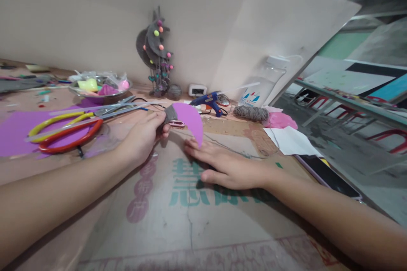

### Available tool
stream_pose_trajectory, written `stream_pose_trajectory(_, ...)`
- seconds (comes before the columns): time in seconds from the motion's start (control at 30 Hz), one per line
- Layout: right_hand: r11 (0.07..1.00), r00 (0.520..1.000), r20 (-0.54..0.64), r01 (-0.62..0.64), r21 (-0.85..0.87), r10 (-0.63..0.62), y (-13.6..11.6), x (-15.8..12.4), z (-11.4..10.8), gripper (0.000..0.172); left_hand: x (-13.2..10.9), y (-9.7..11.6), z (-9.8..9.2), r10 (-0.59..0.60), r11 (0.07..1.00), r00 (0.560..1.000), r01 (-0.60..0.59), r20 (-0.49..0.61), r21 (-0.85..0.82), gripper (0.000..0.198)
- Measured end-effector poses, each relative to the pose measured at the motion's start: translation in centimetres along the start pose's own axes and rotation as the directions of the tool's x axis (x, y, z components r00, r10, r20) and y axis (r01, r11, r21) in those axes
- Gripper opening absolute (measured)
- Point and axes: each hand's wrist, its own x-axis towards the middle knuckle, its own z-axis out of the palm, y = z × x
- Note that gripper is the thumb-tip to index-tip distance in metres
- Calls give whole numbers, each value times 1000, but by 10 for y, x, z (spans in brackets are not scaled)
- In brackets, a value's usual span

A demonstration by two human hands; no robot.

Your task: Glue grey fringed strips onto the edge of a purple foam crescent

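My left hand (149,133) is closed on one end of a purple crescent (190,119), cut from something like foam sheet. Grey yarn (171,113) is wrapped round that end, partly hidden by my fingers. Just below the crescent's pointed tip, my right hand (219,163) lies over the cardboard with its fingers stretched out; whether it touches the tip I cannot tell. A strand of yarn runs across the board towards a grey yarn skein (251,113) at the right. Behind the crescent is a small red-edged tool (177,124), too small to name.
Scissors (71,131) with yellow and red handles rest on purple sheets (15,133) at the left. Behind them stands a metal bowl (100,95) of craft bits. A blue glue gun (208,100), a clear bottle (262,82), a phone (329,175) and a decorated grey crescent (155,48) surround the cardboard (152,233).
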Motion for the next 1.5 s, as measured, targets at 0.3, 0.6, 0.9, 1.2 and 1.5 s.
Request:
stream_pose_trajectory(0.3,998,963,-259,-69,7,68,15,2,-7,29,0,-2,-1,23,999,1000,-23,19,34,24)
stream_pose_trajectory(0.6,936,937,-349,-150,-318,31,39,4,-7,22,-1,1,0,15,997,1000,-16,15,73,24)
stream_pose_trajectory(0.9,882,969,-214,9,-472,-124,24,10,-1,19,0,2,1,8,992,1000,-10,15,127,28)
stream_pose_trajectory(1.2,846,959,-247,-12,-533,-142,22,18,0,17,-4,5,3,16,983,1000,-20,22,181,31)
stream_pose_trajectory(1.5,868,943,-304,-37,-496,-133,32,14,3,19,-4,6,5,-12,994,1000,8,29,111,27)
